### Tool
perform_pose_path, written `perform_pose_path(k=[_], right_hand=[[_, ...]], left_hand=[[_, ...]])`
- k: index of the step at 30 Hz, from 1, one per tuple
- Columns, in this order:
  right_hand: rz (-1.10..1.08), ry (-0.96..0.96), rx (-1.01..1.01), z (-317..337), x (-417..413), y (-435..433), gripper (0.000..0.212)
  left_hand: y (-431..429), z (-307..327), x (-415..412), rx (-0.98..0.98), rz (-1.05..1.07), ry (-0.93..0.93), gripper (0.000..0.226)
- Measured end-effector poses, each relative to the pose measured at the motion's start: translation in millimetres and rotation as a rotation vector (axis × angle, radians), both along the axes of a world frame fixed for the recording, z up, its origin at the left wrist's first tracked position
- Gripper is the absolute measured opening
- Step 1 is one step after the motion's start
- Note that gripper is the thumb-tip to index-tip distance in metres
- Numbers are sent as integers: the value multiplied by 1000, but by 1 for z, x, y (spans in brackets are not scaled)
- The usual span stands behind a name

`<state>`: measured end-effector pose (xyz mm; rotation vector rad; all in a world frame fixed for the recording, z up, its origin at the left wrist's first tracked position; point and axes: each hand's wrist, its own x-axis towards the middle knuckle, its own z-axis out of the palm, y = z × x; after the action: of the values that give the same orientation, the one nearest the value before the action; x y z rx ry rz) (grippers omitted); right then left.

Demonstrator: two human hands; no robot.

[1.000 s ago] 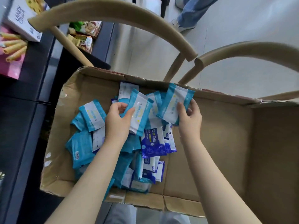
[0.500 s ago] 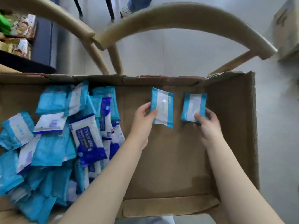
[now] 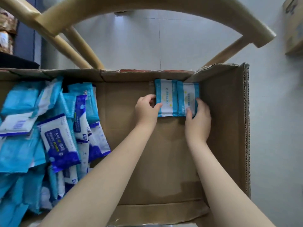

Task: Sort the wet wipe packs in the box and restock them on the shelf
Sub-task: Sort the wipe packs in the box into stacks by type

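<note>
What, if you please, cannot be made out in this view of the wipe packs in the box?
- Head view: the heap of packs is cut off by the left edge; count unknown.
- Head view: the right hand covers the lower corner of the right pack.
- Head view: print on the left pack is too small to read.

chair (image 3: 164,4): tan wood, curved back rail arching across the top
second chair (image 3: 21,9): same wood, top left, just beside the first
floor (image 3: 155,40): pale grey tiles
carton (image 3: 294,25): brown cardboard, right edge, cut off
snack packs (image 3: 6,30): far left, pretty blurry
</note>
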<state>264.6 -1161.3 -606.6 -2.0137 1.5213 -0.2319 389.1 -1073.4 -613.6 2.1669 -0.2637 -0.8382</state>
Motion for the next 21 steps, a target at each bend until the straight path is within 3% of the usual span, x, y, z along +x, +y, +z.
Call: perform_pose_path(k=[4, 7, 12, 16, 21], right_hand=[[112, -59, 84, 24, 9, 26, 44], [227, -138, 152, 45, 35, 61, 40], [420, -231, 237, 71, 109, 139, 37], [516, -263, 269, 73, 166, 195, 35], [468, -154, 330, 57, 220, 232, 44]], left_hand=[[53, 43, 22, -120, -30, -10, 31], [126, 86, 54, -215, 4, -161, 25], [253, 105, 126, 64, 207, -455, 19], [309, 75, 170, 244, 269, -333, 39], [320, 41, 212, 254, 290, -90, 63]])
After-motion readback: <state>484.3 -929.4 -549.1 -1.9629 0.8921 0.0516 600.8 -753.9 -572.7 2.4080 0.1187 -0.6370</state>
